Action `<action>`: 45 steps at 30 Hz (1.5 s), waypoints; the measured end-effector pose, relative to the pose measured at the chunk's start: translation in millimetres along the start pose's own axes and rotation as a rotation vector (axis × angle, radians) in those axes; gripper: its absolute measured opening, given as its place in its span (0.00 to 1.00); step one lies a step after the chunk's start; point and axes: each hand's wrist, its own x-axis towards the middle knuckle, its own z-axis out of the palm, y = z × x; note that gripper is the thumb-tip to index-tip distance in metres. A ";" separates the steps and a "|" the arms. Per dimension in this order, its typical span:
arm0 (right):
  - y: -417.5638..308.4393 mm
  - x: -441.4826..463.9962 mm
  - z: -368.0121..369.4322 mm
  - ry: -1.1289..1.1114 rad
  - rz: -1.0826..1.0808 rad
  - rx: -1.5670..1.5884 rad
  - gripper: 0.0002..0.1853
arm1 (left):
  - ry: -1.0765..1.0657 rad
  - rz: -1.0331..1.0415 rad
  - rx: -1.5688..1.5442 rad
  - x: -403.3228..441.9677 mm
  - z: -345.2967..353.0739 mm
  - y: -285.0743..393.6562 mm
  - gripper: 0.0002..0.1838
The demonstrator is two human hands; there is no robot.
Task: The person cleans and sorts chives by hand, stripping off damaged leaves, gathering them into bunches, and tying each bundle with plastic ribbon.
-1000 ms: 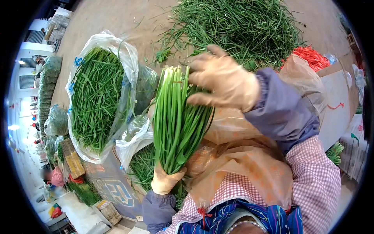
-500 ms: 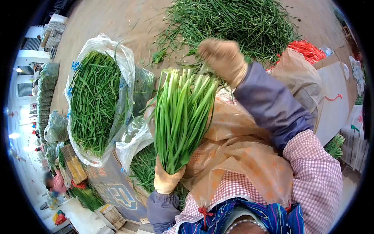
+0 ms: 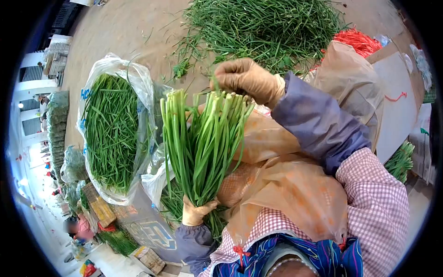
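My left hand [image 3: 197,211], in a tan glove, is closed round the lower, leafy end of a bunch of garlic chives [image 3: 200,152]. The bunch stands upright with its pale stem ends at the top, fanned out and split by a gap at the left. My right hand [image 3: 249,82], gloved too, is above those stem ends. Its fingers are pinched together, and a thin green chive leaf [image 3: 216,86] shows at the fingertips. A brown translucent apron [image 3: 290,189] covers my lap behind the bunch.
A large heap of loose green stalks [image 3: 267,30] lies on the floor ahead. To the left stands an open clear plastic bag [image 3: 113,134] full of greens. Red ties [image 3: 357,42] and a pale board [image 3: 397,97] are on the right. Another person [image 3: 83,227] is far left.
My right hand has moved left and down to the stem ends, its fingers now pinched. The bunch has shifted slightly left and down and spread apart at the top.
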 end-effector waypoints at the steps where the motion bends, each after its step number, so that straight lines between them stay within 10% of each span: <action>1: -27.5 -8.6 3.6 0.075 0.069 0.043 0.09 | -0.011 -0.046 -0.093 -0.5 0.1 1.3 0.20; 4: -20.1 8.2 -41.9 0.146 -0.059 0.392 0.13 | -0.051 -0.091 -0.138 0.1 -0.4 1.8 0.19; 9: -47.6 -7.4 5.4 -0.032 0.337 0.144 0.29 | -0.043 -0.132 -0.177 1.8 2.2 8.2 0.16; 13: -49.7 10.7 -0.1 -0.324 0.271 0.092 0.16 | 0.000 -0.136 -0.181 -2.2 -0.1 5.5 0.16; 19: -40.2 10.9 -65.9 -0.061 -0.309 0.445 0.14 | -0.104 -0.217 -0.493 -1.1 6.5 2.1 0.19; 26: 1.0 -33.3 -6.5 -0.157 0.267 0.097 0.42 | -0.289 -0.172 -0.759 6.0 -0.6 -12.8 0.18; 30: 5.7 -24.6 15.2 -0.070 0.377 0.083 0.14 | -0.178 -0.144 -0.778 1.3 9.6 -3.4 0.18; 36: -22.2 -17.2 -65.7 -0.114 -0.270 0.817 0.10 | -0.232 -0.173 -0.843 2.0 5.0 -16.8 0.18; 38: -22.1 -25.2 -60.3 0.282 0.013 0.454 0.13 | -0.241 -0.166 -0.859 3.7 1.4 -23.6 0.18; 45: 14.8 -25.9 27.0 -0.135 0.205 0.167 0.14 | -0.216 -0.144 -0.813 3.9 7.2 -9.8 0.19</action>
